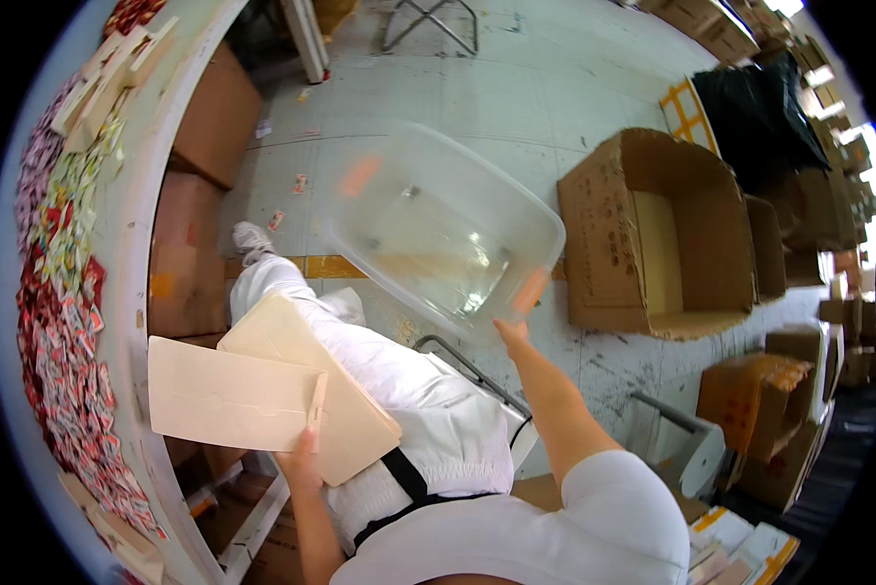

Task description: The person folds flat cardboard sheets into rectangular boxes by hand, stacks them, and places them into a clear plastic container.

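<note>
- One left hand (301, 468): its fingers pinched one thin, cream, rectangular board (235, 392), which reached leftward from their tips.
- One more cream board with rounded corners (353, 408) lay on the lap, under the held one and just beside those fingers (single or stacked, I could not tell).
- One right hand (512, 334): its fingers grasped one translucent, rectangular plastic tub (448, 219) by one of two orange handles (529, 290); the tub stretched ahead and leftward of them.
- Right of the right fingers, apart, stood one large, open, brown cardboard box (599, 249).
- Left of the left fingers, uncountable small, shiny, colourful packets (72, 375) covered one pale table (131, 249).
</note>
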A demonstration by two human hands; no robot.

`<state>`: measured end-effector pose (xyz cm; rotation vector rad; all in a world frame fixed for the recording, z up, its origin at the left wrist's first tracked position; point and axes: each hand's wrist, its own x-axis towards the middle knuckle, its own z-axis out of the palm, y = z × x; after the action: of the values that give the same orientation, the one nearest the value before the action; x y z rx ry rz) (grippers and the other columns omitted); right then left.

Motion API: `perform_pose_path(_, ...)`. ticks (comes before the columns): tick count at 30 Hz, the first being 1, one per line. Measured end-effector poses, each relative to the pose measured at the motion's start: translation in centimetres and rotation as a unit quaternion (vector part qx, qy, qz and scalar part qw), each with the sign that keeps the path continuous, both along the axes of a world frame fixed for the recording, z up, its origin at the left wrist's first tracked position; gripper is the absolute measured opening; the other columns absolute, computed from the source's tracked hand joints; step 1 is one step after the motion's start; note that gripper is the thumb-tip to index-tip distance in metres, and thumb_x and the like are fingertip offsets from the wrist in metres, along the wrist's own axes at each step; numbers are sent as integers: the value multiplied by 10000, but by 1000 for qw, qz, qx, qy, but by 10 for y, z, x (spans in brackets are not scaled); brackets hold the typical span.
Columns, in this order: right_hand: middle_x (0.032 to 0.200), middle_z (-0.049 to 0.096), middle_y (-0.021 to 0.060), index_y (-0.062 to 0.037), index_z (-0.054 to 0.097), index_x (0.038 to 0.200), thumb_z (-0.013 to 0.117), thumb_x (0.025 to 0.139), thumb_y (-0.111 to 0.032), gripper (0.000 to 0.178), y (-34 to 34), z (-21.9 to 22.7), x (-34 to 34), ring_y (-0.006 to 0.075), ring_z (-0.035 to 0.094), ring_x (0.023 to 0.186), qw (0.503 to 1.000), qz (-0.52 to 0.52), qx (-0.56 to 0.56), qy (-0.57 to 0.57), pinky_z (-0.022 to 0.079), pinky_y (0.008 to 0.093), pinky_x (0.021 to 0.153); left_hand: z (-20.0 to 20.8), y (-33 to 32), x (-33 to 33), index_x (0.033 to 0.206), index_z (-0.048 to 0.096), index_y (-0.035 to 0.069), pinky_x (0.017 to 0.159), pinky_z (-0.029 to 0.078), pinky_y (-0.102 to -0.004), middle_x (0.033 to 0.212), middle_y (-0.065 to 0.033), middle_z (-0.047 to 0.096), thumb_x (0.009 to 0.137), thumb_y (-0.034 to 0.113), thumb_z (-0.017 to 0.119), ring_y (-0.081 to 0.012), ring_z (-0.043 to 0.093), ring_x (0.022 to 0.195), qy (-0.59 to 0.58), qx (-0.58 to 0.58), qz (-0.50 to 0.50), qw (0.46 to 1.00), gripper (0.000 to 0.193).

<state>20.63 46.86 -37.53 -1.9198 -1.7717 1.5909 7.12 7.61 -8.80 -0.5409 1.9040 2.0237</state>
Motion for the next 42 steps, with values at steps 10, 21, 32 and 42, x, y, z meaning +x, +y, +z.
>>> perform_pose_path(10, 935, 519, 119, -123, 322, 1134, 537, 692, 25, 513, -10, -4, 38, 229, 565, 690, 990, -73, -115, 34, 494, 372, 536, 9, -11, 5, 1218, 333, -54, 882, 399, -341, 1168, -135, 449, 745, 20, 533, -245, 481, 1038, 21, -46, 54, 997, 519)
perform_pose_path(21, 1074, 469, 170, -33, 458, 1049, 645, 686, -233, 455, 88, 114, 108, 357, 450, 1007, 884, 225, 335, -237, 377, 476, 831, 28, 11, 2, 1224, 330, -41, 906, 385, -363, 1178, -146, 438, 739, 49, 536, -262, 461, 1062, 8, -6, 50, 999, 535)
perform_pose_path(32, 962, 605, 132, -85, 581, 932, 553, 800, -295, 249, 250, 171, 134, 318, 578, 910, 835, 181, 239, -461, 474, 419, 720, 22, 5, -2, 1238, 306, -43, 921, 370, -348, 1203, -152, 419, 728, 16, 543, -257, 454, 1075, 14, -56, 48, 997, 565)
perform_pose_path(42, 912, 598, 148, -79, 559, 908, 508, 827, -224, 174, 297, 170, -63, 340, 559, 884, 876, 187, 356, -267, 449, 432, 726, 28, -14, -10, 1213, 328, -47, 893, 374, -313, 1138, -133, 462, 678, -18, 546, -241, 474, 1033, 1, -183, 53, 982, 578)
